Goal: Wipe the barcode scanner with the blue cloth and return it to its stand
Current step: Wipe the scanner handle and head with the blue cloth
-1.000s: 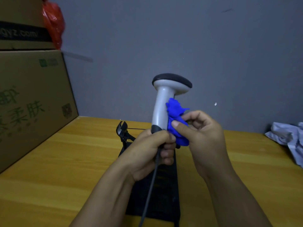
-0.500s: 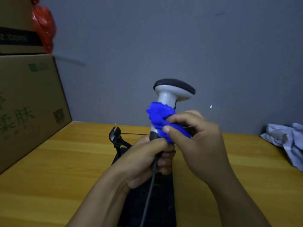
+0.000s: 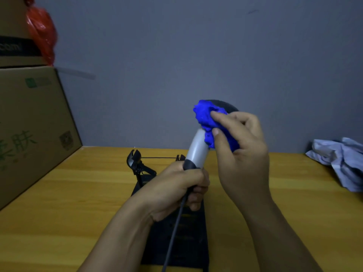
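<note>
A grey-white barcode scanner (image 3: 197, 150) with a dark head stands upright above the table. My left hand (image 3: 176, 187) grips the dark base of its handle, and its cable (image 3: 172, 232) hangs down toward me. My right hand (image 3: 241, 152) presses a bunched blue cloth (image 3: 206, 118) against the scanner's head and upper neck, so most of the head is hidden. The black stand (image 3: 137, 163), with a clip on top and a long flat base, sits on the table behind and under my hands.
Stacked cardboard boxes (image 3: 29, 124) line the left edge of the yellow wooden table (image 3: 78, 193), with a red plastic bag (image 3: 43, 34) on top. A crumpled pale cloth (image 3: 341, 156) lies at the far right. A grey wall stands close behind.
My right hand has slid the blue cloth up from the scanner's handle to its head. The left hand keeps its grip on the handle base.
</note>
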